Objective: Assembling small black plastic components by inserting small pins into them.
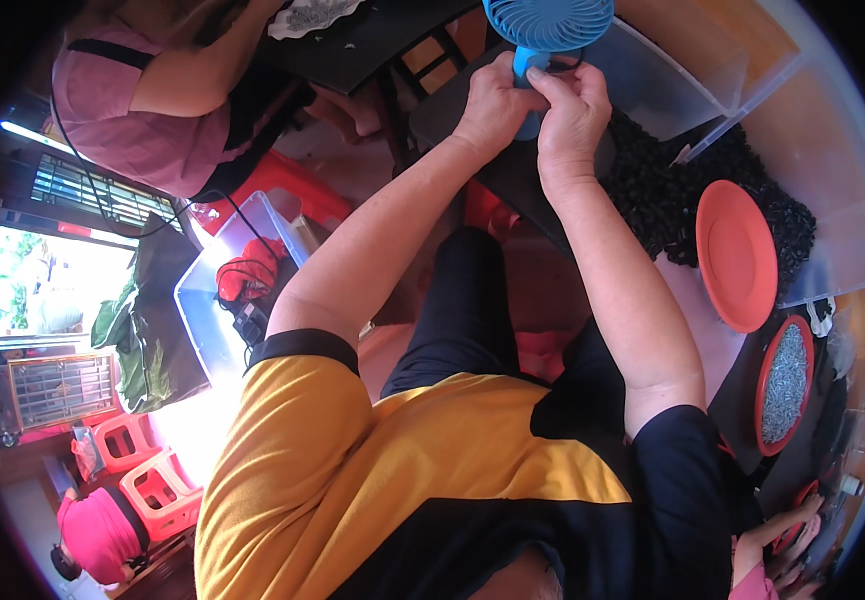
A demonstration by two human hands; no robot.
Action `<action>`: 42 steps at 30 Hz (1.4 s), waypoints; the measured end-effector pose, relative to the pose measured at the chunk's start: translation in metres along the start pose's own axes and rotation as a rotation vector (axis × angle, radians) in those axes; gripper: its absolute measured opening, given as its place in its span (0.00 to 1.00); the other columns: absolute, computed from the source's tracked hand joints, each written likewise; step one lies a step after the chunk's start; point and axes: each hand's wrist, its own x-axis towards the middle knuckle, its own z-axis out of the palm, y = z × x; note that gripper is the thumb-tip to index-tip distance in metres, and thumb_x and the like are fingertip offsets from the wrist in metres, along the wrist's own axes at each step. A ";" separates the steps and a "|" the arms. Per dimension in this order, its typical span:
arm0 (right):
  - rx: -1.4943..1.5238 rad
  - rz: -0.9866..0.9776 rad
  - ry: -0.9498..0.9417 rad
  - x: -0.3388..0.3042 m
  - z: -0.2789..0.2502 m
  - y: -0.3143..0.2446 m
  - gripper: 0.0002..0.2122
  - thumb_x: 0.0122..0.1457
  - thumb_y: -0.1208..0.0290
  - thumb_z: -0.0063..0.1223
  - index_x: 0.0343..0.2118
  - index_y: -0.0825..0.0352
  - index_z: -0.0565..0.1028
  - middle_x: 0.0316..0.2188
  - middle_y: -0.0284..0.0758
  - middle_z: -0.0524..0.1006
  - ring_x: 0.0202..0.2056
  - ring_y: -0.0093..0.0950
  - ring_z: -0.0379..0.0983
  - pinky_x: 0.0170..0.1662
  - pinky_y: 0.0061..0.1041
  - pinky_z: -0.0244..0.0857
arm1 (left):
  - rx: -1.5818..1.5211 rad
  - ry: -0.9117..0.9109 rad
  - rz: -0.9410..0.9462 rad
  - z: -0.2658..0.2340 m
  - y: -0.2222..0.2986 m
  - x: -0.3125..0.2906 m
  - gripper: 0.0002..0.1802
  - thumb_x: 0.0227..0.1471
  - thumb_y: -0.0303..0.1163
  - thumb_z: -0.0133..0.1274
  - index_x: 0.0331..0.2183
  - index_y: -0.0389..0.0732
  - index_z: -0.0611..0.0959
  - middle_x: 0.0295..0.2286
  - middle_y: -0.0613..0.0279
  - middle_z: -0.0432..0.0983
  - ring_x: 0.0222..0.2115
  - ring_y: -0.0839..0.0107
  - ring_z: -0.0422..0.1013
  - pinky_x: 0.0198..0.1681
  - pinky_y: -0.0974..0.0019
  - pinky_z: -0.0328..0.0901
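Note:
A small blue handheld fan (551, 22) is at the top of the view, over the dark table's edge, its round grille partly cut off by the frame. My left hand (491, 108) is closed round the left side of its handle. From the other side my right hand (575, 112) grips the same handle, its thumb pressed on the front just below the fan head. Some of the right fingers are hidden behind the handle. A heap of small black parts (653, 190) lies just right of my right hand.
A clear plastic bin (693, 85) stands behind the heap. An orange plate (738, 255) and a red bowl of small metal pieces (785, 385) are at the right. Left, a clear box (198, 290) holds a red bundle and cable. People sit at upper left, lower left and lower right.

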 end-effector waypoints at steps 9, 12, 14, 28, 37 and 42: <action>0.015 0.020 -0.001 -0.001 -0.001 0.001 0.13 0.49 0.76 0.63 0.36 0.73 0.74 0.29 0.32 0.77 0.31 0.21 0.72 0.38 0.22 0.69 | -0.014 0.000 -0.036 0.000 0.010 -0.003 0.20 0.36 0.25 0.63 0.37 0.33 0.80 0.32 0.53 0.81 0.35 0.65 0.76 0.43 0.64 0.70; 0.016 0.025 -0.011 0.000 -0.002 0.002 0.13 0.49 0.77 0.63 0.37 0.73 0.74 0.29 0.32 0.77 0.31 0.21 0.72 0.38 0.21 0.69 | 0.013 0.009 -0.051 0.000 0.013 -0.003 0.20 0.36 0.25 0.63 0.37 0.33 0.80 0.32 0.54 0.81 0.35 0.66 0.77 0.43 0.64 0.70; 0.011 0.025 -0.017 0.000 -0.003 0.002 0.12 0.49 0.77 0.63 0.37 0.72 0.75 0.29 0.31 0.77 0.31 0.20 0.72 0.38 0.21 0.68 | 0.029 0.020 -0.057 0.000 0.015 -0.003 0.20 0.36 0.24 0.63 0.37 0.33 0.80 0.32 0.54 0.81 0.35 0.67 0.77 0.43 0.64 0.70; 0.037 0.058 -0.018 0.000 -0.003 0.000 0.13 0.48 0.78 0.65 0.36 0.72 0.75 0.29 0.31 0.77 0.31 0.20 0.72 0.38 0.21 0.69 | 0.001 0.008 -0.068 0.000 0.011 -0.001 0.21 0.35 0.24 0.64 0.38 0.34 0.81 0.33 0.57 0.81 0.35 0.69 0.75 0.43 0.66 0.69; 0.020 0.033 0.007 -0.001 -0.001 0.002 0.12 0.48 0.76 0.66 0.33 0.72 0.74 0.28 0.33 0.78 0.30 0.20 0.73 0.37 0.21 0.69 | 0.010 0.000 -0.080 -0.001 0.014 -0.002 0.22 0.35 0.24 0.63 0.39 0.33 0.81 0.33 0.57 0.81 0.35 0.69 0.75 0.43 0.66 0.69; 0.051 0.048 -0.006 0.001 -0.002 0.005 0.11 0.48 0.77 0.65 0.33 0.73 0.74 0.28 0.33 0.78 0.30 0.21 0.73 0.37 0.22 0.69 | -0.016 -0.026 -0.078 -0.002 0.014 -0.001 0.22 0.34 0.24 0.62 0.38 0.33 0.81 0.32 0.57 0.81 0.34 0.69 0.75 0.43 0.66 0.69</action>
